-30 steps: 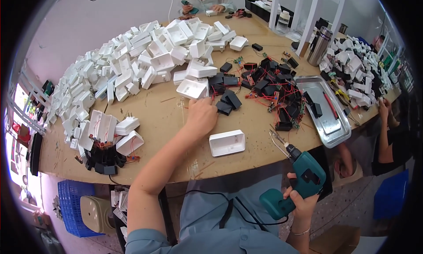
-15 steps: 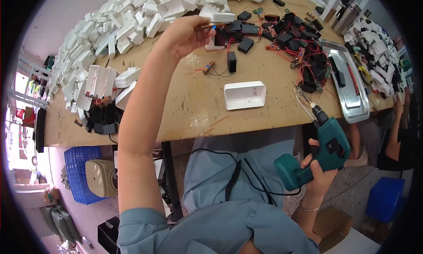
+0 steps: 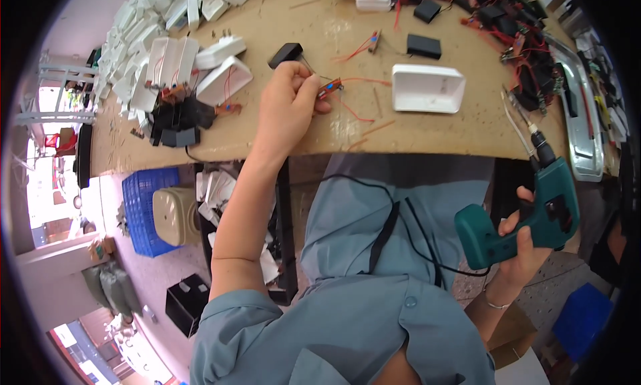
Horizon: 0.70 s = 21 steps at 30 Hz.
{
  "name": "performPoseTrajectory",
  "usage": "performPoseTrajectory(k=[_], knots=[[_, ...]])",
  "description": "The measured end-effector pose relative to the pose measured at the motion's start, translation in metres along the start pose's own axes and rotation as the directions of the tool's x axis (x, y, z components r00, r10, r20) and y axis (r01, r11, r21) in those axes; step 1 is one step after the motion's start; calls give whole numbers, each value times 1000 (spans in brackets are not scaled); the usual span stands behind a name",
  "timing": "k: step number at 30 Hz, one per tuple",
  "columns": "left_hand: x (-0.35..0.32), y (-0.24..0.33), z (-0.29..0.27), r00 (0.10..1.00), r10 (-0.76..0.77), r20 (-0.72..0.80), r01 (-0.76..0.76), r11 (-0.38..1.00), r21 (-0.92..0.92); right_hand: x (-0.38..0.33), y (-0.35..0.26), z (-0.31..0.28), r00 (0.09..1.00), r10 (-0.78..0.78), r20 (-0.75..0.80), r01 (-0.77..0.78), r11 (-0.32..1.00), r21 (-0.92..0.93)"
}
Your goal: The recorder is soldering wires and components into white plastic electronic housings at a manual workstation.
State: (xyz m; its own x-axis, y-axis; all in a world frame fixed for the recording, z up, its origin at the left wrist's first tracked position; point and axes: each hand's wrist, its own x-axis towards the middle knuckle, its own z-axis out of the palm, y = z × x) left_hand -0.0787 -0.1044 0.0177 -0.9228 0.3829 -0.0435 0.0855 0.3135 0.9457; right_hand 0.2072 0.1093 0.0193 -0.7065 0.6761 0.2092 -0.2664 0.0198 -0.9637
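My left hand (image 3: 290, 105) is over the table's near part, fingers closed on a small red circuit board (image 3: 330, 88) with a blue component. Red wires run from the board toward the right and down to the tabletop. A black box (image 3: 286, 55) lies just beyond my fingers, apparently joined to the board by a thin dark wire. To the right, my right hand (image 3: 524, 241) grips a teal soldering gun (image 3: 554, 201) by its handle, its thin metal tip and side tube pointing up toward the table edge. Between the hands sits an open white plastic case (image 3: 427, 91).
White cases (image 3: 127, 58) are heaped at the left, beside wired boards and black boxes (image 3: 180, 121). Another circuit board (image 3: 372, 41) and a black box (image 3: 424, 47) lie beyond the white case. At the right are more wired black parts (image 3: 527, 78) and a metal tray (image 3: 586, 145).
My left hand has come back from the far pile toward me, bringing the circuit board and its black box. The view has shifted; the soldering gun stays in my right hand.
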Motion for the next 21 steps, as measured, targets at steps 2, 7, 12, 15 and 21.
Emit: performPoseTrajectory(k=[2, 7, 12, 15, 21], knots=[[-4, 0, -4, 995, 101, -13, -95, 963, 252, 3, 4, 6, 1000, 18, 13, -18, 1000, 11], [-16, 17, -4, 962, 271, -11, -195, 721, 665, 6, 6, 22, 999, -28, 16, 28, 1000, 1], [4, 19, 12, 600, 729, 329, -778, 435, 454, 15, 12, 19, 986, 55, 160, -94, 964, 247], [23, 23, 33, 506, 731, 458, -833, 279, 477, 26, 18, 24, 983, 84, 164, -141, 917, 373], [42, 18, 24, 672, 434, 600, -727, 543, 420, 43, 31, 51, 954, 149, 261, -268, 812, 519]])
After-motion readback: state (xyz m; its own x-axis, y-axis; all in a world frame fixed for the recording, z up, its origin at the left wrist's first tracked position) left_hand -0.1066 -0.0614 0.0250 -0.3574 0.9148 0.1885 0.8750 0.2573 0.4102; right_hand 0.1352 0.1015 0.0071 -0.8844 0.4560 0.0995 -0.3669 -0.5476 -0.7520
